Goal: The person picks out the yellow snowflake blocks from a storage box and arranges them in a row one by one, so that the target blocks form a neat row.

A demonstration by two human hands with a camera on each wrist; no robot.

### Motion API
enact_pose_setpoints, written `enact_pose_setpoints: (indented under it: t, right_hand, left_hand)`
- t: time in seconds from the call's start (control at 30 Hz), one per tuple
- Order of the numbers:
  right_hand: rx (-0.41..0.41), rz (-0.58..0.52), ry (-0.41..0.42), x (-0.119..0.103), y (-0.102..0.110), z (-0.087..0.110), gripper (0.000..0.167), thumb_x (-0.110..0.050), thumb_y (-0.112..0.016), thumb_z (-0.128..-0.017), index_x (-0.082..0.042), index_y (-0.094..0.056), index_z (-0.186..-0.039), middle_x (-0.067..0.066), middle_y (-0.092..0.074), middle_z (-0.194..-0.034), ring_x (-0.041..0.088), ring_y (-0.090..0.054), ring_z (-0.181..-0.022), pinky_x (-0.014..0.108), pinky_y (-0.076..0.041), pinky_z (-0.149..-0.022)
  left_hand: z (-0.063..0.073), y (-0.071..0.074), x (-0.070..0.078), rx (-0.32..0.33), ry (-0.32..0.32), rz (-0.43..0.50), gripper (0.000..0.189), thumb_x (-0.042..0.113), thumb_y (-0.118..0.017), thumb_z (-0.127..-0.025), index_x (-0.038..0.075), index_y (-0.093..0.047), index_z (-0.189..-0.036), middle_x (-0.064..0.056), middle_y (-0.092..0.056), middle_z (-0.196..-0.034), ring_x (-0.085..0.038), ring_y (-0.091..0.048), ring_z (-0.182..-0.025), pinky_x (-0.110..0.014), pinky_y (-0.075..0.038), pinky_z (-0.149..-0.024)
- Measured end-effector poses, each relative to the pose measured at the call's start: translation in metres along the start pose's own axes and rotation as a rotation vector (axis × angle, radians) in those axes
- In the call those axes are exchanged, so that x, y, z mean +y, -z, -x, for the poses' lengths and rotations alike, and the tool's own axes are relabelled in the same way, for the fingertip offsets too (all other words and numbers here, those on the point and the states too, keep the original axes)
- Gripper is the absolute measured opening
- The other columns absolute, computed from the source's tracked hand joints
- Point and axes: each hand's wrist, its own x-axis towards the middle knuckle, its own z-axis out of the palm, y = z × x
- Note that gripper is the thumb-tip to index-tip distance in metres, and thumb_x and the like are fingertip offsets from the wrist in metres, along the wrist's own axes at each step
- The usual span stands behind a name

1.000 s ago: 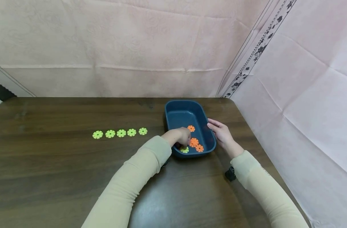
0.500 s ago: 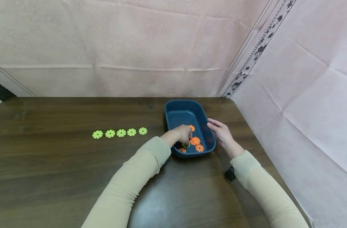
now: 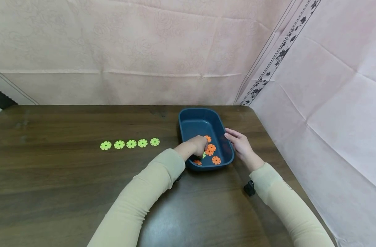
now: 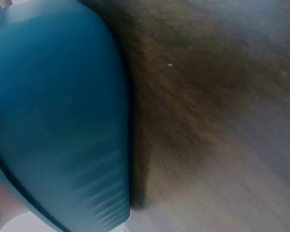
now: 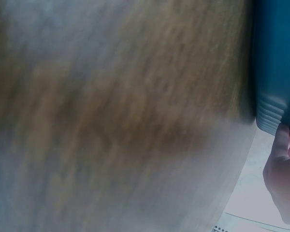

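Note:
In the head view a blue plastic bin (image 3: 196,127) stands on the table. My left hand (image 3: 197,144) reaches down into its near half, fingers bent downward among flat notched plastic discs. A green disc (image 3: 204,155) shows partly under those fingers; the fingertips are hidden, so whether they pinch it I cannot tell. Around them lie several orange discs (image 3: 216,160). My right hand (image 3: 241,145) grips the bin's right rim. The right wrist view has that hand (image 5: 285,181) at the bin's ribbed wall (image 5: 280,58); the left wrist view shows mostly the outer wall (image 4: 63,111).
Left of the bin, several green discs (image 3: 131,144) lie in a row on the dark wooden table (image 3: 67,192). Pale cloth (image 3: 144,51) hangs behind the table's back edge, and another cloth (image 3: 339,113) hangs along the right.
My left fingers have stirred the discs: the green one shifted away from the near wall, an orange one came into view at the near left, others shifted. The right hand and bin stayed still.

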Motion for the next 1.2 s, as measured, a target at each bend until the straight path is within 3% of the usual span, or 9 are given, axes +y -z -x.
enact_pose_setpoints:
  t: [0.17,0.4,0.63,0.87,1.07,1.2]
  right_hand:
    - [-0.012,-0.017,0.006,-0.001,0.001,0.001,0.051,-0.025,-0.056,-0.094,-0.008,-0.042,-0.140,-0.009,-0.061,-0.105,0.003,-0.062,-0.091,0.016,-0.053,-0.079]
    - [-0.003,-0.020,0.001,-0.001,0.000,0.000,0.051,-0.026,-0.056,-0.094,-0.010,-0.043,-0.140,-0.007,-0.061,-0.109,0.003,-0.061,-0.091,0.016,-0.053,-0.079]
    - [0.003,0.000,-0.002,0.000,-0.001,0.000,0.050,-0.026,-0.056,-0.094,-0.011,-0.044,-0.140,-0.002,-0.058,-0.119,0.004,-0.061,-0.094,0.017,-0.053,-0.081]
    - [0.005,0.022,-0.004,0.001,-0.002,-0.001,0.050,-0.027,-0.055,-0.094,-0.011,-0.043,-0.140,0.010,-0.049,-0.138,0.004,-0.060,-0.098,0.014,-0.052,-0.080]
    - [0.017,0.017,-0.021,0.001,-0.001,-0.001,0.049,-0.027,-0.055,-0.094,-0.012,-0.044,-0.140,0.002,-0.056,-0.125,0.006,-0.060,-0.098,0.017,-0.053,-0.082]
    - [0.020,0.023,-0.015,0.000,-0.001,-0.001,0.049,-0.027,-0.055,-0.095,-0.012,-0.044,-0.140,0.006,-0.054,-0.131,0.005,-0.061,-0.099,0.018,-0.053,-0.084]
  left_hand:
    - [-0.001,-0.001,0.000,0.011,0.013,-0.005,0.023,0.002,-0.067,-0.083,0.011,-0.050,-0.071,0.001,-0.039,-0.070,-0.013,-0.037,-0.063,-0.021,-0.034,-0.055]
    - [0.000,0.000,-0.002,0.061,0.004,0.033,0.013,-0.001,-0.066,-0.082,0.007,-0.063,-0.092,-0.003,-0.060,-0.095,-0.014,-0.052,-0.080,-0.022,-0.048,-0.068]
    - [0.001,0.002,-0.005,0.118,-0.018,0.168,0.021,-0.006,-0.061,-0.084,0.006,-0.068,-0.100,-0.006,-0.063,-0.108,-0.015,-0.056,-0.093,-0.027,-0.054,-0.083]
    - [0.004,0.007,-0.008,0.175,0.025,0.423,0.018,0.002,-0.064,-0.085,0.005,-0.070,-0.101,-0.009,-0.065,-0.107,-0.016,-0.059,-0.085,-0.029,-0.056,-0.079]
    - [0.006,0.023,-0.010,0.235,0.033,0.743,0.019,0.002,-0.065,-0.085,0.002,-0.068,-0.104,-0.012,-0.062,-0.109,-0.019,-0.063,-0.089,-0.034,-0.055,-0.086]
    - [0.013,0.037,-0.018,0.274,0.018,0.870,0.023,0.003,-0.064,-0.086,0.001,-0.065,-0.109,-0.014,-0.059,-0.110,-0.024,-0.063,-0.099,-0.038,-0.052,-0.093]
